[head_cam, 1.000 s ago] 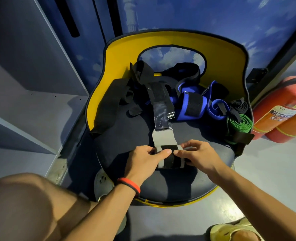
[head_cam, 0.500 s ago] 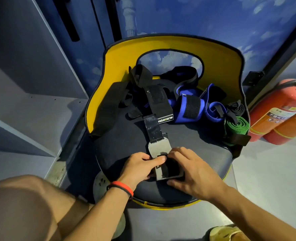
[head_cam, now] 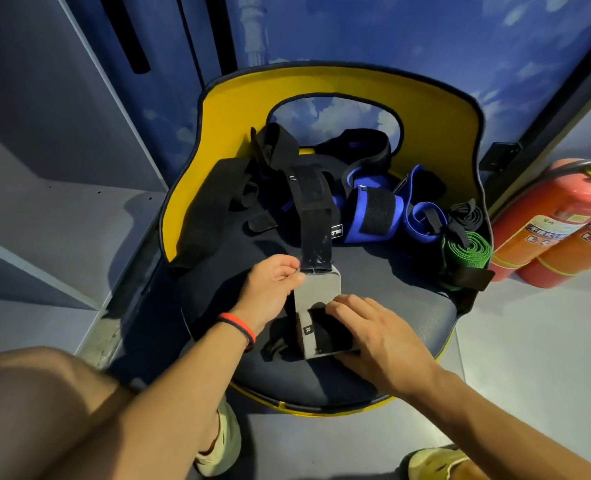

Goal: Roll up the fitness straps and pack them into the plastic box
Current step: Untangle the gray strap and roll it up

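Our left hand (head_cam: 273,282) pinching the grey strap (head_cam: 316,289) near the chair seat's (head_cam: 408,306) front edge; our right hand (head_cam: 373,334) gripping its rolled end

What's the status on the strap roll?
Left hand pinching grey strap at its seam. Right hand pressing the rolled end flat on chair seat. Plastic box not in view.

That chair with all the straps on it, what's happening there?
A person is rolling up a grey and black fitness strap on the seat of a yellow-backed chair. The right hand presses on the rolled end near the seat's front edge, while the left hand pinches the strap further up. More black and blue straps lie loose behind, and a green one sits rolled at the right. No plastic box is in view.
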`<action>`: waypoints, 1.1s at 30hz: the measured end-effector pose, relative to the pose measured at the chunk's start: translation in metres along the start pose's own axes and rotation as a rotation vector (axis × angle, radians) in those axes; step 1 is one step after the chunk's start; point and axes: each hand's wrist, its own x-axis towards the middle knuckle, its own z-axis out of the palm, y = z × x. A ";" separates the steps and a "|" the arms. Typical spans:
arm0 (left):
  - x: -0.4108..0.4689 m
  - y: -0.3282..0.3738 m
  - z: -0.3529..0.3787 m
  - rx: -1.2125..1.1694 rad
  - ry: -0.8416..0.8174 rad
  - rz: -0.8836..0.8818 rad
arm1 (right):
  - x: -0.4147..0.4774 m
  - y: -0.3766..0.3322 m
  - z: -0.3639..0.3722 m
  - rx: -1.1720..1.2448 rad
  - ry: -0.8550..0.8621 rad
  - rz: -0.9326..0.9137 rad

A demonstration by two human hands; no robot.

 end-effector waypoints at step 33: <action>-0.056 -0.001 0.017 0.097 0.091 -0.092 | 0.032 0.002 -0.020 1.014 -0.090 0.863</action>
